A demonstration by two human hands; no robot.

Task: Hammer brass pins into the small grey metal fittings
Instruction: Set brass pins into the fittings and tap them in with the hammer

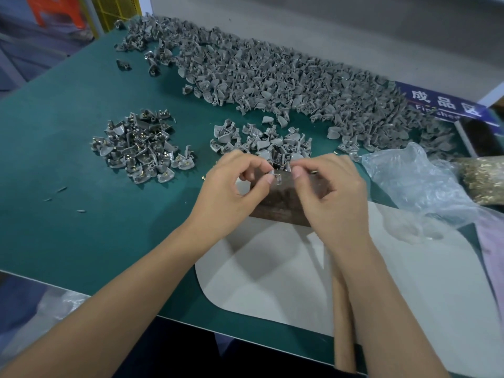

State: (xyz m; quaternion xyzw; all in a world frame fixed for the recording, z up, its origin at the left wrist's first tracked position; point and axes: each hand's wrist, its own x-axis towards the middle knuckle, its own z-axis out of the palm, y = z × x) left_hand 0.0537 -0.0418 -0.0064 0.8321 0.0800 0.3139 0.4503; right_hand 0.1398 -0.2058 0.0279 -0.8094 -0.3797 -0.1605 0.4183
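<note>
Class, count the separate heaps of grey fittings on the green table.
3: the big heap along the far edge, a small heap with brass pins at left, and a small heap just beyond both hands.

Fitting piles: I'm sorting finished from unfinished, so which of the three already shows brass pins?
The small left pile: brass glints among its fittings. The pile by the hands and the big heap along the back look plain grey.
</note>
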